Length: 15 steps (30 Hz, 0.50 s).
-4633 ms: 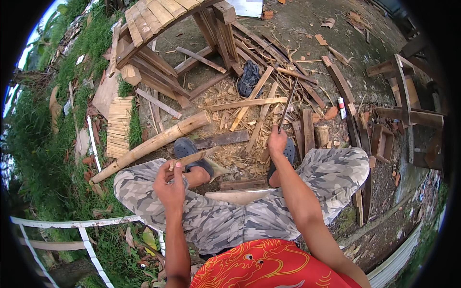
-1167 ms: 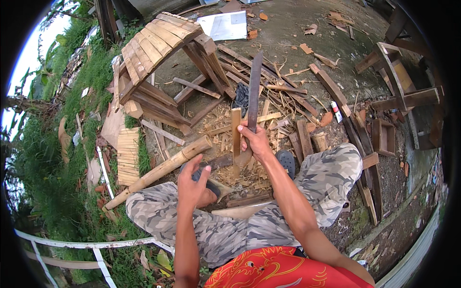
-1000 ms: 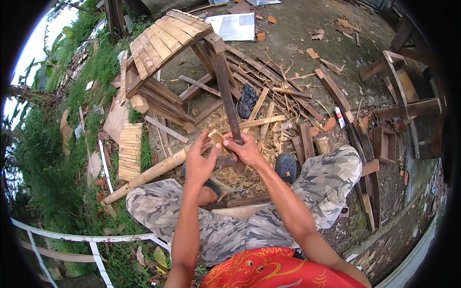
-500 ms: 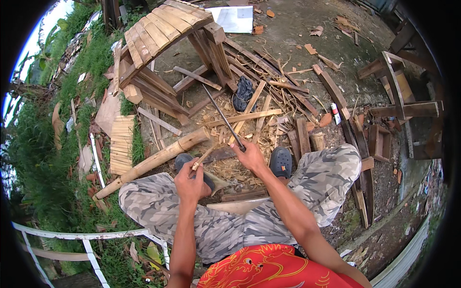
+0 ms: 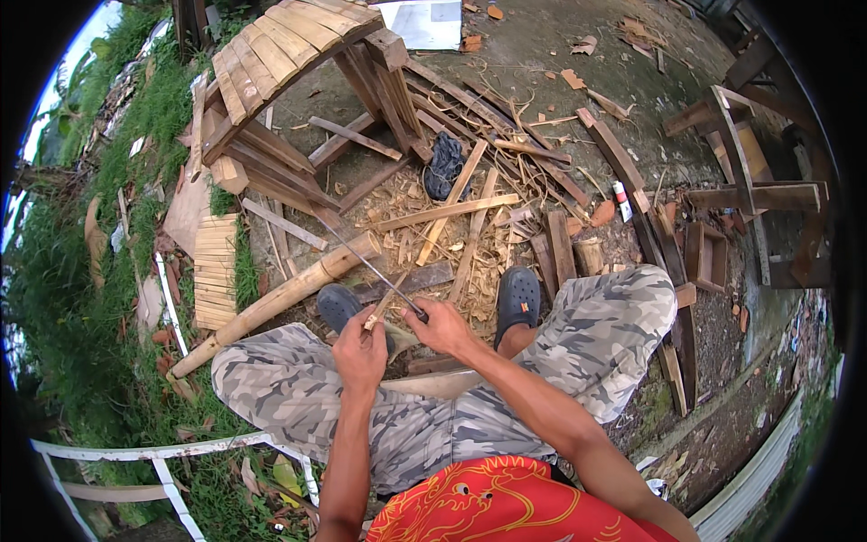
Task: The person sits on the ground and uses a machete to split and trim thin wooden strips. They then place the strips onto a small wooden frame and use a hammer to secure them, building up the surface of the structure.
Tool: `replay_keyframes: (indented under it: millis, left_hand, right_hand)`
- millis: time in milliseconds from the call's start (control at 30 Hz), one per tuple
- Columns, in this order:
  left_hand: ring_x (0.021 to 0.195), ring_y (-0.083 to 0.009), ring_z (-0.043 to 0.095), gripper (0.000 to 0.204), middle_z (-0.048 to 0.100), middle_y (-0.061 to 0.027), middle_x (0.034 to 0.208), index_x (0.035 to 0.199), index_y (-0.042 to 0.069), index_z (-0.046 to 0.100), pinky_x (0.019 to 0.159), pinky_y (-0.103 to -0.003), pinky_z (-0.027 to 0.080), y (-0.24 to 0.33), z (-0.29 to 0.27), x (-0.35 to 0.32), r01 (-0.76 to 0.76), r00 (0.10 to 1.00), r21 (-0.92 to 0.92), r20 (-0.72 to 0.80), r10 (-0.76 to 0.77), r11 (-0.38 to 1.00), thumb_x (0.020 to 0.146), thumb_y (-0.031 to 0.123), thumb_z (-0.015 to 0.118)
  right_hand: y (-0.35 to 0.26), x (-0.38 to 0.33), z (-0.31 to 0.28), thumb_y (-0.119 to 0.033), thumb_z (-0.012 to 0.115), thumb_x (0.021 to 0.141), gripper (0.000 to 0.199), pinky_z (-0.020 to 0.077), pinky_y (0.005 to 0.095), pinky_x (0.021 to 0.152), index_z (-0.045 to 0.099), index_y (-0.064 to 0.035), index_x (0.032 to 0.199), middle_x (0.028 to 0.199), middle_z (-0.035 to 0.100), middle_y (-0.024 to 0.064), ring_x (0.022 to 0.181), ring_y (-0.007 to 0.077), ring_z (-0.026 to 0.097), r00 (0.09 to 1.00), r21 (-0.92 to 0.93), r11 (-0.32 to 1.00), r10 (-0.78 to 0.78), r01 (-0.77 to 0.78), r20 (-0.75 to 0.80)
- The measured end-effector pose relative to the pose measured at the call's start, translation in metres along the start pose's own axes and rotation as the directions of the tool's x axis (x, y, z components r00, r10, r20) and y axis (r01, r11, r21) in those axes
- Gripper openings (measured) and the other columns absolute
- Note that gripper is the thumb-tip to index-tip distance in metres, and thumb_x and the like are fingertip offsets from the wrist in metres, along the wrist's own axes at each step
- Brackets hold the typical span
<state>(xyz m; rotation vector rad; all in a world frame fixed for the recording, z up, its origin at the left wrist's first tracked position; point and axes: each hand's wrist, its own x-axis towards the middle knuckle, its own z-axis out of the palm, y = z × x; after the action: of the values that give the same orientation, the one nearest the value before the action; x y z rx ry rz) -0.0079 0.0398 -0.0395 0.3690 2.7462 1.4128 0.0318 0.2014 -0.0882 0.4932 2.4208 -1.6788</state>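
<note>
My right hand [image 5: 444, 327] is closed round the dark handle of a long, thin-bladed knife [image 5: 368, 266]. The blade slants up and left, its far end over the bamboo pole [image 5: 280, 303]. Pinched in my left hand [image 5: 359, 349] is a short, slim wood piece [image 5: 385, 302], its upper end beside the blade. Whether blade and wood touch, I cannot tell. Both hands are close together above the ground between my knees. Pale wood shavings [image 5: 492, 239] lie scattered beyond them.
A slatted wooden bench [image 5: 298, 41] stands at the far left. Thin wood strips [image 5: 450, 210] and a black plastic bag [image 5: 444, 168] lie ahead. Longer planks [image 5: 614, 154], a small tube [image 5: 623, 200] and a wooden frame [image 5: 750, 194] are to the right. A slat panel [image 5: 215, 271] rests on grass.
My right hand has drawn back and left, toward my left hand. The knife has swung left and lower, its blade now beside the wood piece. My left hand has barely moved.
</note>
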Motion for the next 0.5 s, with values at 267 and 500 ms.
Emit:
replay_keyframes:
  millis: [267,500]
  left_hand:
    - [0.082,-0.0144,0.072,0.019,0.074,-0.0137,0.09,0.106,-0.006,0.069,0.072,-0.029,0.058,0.002,-0.004,-0.007,0.145,0.989,-0.032,0.018,-0.145,0.989,0.091,0.006,0.071]
    - [0.071,-0.0145,0.073,0.017,0.075,-0.016,0.084,0.103,-0.006,0.069,0.063,-0.029,0.057,0.002,-0.004,-0.006,0.069,0.997,0.035,-0.023,-0.068,0.997,0.091,0.006,0.071]
  right_hand:
    - [0.004,-0.013,0.02,-0.028,0.062,0.092,0.025,0.0529,0.0516,0.062,0.069,-0.0038,0.094,0.067,0.064,0.0254,0.064,0.0457,0.065,0.995,-0.053,0.993,-0.102,0.103,0.019]
    - [0.012,-0.011,0.023,-0.024,0.061,0.091,0.024,0.0518,0.0524,0.063,0.065,-0.0005,0.089,0.069,0.064,0.0251,0.066,0.046,0.065,0.964,-0.05,0.963,-0.266,0.266,0.018]
